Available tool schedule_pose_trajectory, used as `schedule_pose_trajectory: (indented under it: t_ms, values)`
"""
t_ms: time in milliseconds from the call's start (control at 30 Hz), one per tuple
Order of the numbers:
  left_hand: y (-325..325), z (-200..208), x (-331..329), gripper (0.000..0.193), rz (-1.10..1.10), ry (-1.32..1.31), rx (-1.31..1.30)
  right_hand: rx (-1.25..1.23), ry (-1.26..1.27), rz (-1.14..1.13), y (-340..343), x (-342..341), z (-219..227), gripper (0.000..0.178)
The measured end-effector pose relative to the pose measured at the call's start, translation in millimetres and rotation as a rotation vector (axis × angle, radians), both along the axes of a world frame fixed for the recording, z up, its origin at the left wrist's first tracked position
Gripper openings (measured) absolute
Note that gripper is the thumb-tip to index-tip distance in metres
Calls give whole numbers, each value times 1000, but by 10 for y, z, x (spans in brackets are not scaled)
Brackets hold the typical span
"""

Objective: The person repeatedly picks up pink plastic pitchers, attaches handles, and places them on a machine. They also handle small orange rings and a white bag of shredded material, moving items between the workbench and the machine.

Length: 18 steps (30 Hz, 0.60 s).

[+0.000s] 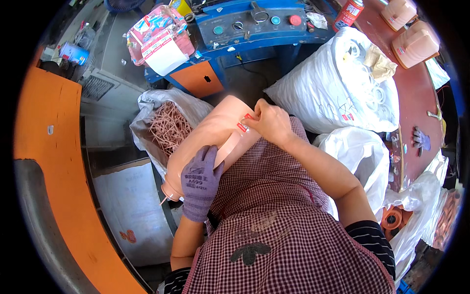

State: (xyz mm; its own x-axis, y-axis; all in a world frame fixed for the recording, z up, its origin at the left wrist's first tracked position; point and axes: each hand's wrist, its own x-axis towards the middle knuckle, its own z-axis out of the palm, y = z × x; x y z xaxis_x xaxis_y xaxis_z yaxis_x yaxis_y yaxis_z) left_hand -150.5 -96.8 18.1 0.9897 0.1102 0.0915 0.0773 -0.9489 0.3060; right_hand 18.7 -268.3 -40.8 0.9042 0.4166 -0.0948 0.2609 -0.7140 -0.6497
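Bare right hand (270,122) pinches a small red-and-white label (243,126) against a peach plastic jug (210,142); gloved left hand (199,181) grips the jug's lower body. The jug lies tilted across the lap, neck partly hidden. Beside it, an open white bag (147,105) holds thin copper-coloured pieces (169,128), indistinct.

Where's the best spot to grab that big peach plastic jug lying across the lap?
Probably the narrow neck end, from the left, where the gloved left hand already wraps the peach plastic jug. The body looks wide and smooth, and the right hand is busy at the small label.
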Motion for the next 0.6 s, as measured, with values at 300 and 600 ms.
schedule_pose_trajectory:
  t_ms: [300, 600]
  values:
    - [356, -17, -307, 46, -2, -133, -253, 787, 898, 175, -111, -212, -139, 30]
    - [1306, -827, -402, 70, 379, -479, -1636, 409, -622, 975, -531, -750, 483, 26]
